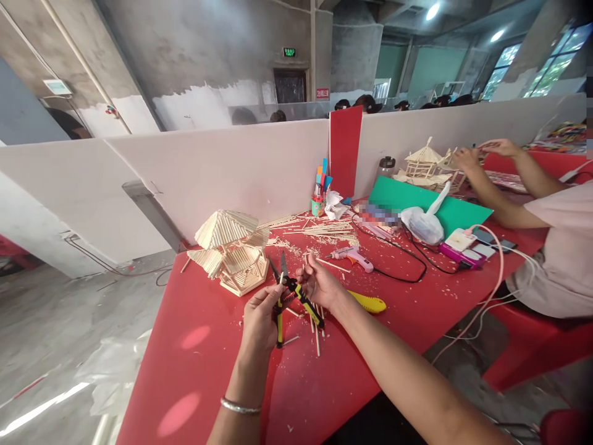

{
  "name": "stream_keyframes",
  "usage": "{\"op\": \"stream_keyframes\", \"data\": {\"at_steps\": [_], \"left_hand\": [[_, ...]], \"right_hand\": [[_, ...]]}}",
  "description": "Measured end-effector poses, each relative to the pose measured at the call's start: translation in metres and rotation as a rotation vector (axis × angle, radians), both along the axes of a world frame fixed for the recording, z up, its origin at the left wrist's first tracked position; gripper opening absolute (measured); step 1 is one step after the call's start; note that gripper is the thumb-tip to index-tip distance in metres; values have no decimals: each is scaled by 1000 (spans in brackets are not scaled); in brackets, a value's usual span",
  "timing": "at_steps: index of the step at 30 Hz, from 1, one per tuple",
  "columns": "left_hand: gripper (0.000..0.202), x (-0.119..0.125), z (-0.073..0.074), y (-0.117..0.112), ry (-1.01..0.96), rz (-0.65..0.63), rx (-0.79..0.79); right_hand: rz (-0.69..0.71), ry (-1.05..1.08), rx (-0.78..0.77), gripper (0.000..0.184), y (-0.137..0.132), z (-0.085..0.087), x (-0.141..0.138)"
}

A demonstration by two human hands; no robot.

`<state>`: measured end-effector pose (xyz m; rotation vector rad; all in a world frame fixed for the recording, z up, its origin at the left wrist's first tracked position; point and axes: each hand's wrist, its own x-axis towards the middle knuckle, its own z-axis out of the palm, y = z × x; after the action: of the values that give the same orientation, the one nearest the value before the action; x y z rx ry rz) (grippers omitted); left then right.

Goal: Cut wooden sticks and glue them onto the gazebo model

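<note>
My left hand (260, 321) is closed around the black-and-yellow handles of a pair of cutters (290, 293), blades pointing up and apart. My right hand (319, 281) is pinched on a thin wooden stick beside the blades, its fingers curled. Several loose sticks (317, 327) lie on the red table (204, 352) under both hands. A small pavilion model of wooden sticks (231, 250) stands just beyond my left hand.
A glue gun (353, 256) with a black cord and a yellow knife (368, 302) lie to the right. A pen cup (319, 196), a red board, a green mat and phones sit further back. A person on the right works on another stick model (424, 164).
</note>
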<state>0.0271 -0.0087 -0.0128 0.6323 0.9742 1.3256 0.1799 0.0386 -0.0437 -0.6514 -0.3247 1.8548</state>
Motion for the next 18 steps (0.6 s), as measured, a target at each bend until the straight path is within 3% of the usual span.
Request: {"op": "stream_keyframes", "data": {"at_steps": [3,9,13,18], "left_hand": [[32,-1,1,0,-30,6,11],[35,-9,11,-2,-78,66,96],[36,-13,16,-6,-72,47,112],[34,-13,15,-6,-65,115,133]], "right_hand": [[72,-23,80,50,-4,3,-1],[467,-167,495,48,-25,14,-3],[659,-210,527,50,-33,15,-9],[698,-236,466,45,-38,13,-19]]}}
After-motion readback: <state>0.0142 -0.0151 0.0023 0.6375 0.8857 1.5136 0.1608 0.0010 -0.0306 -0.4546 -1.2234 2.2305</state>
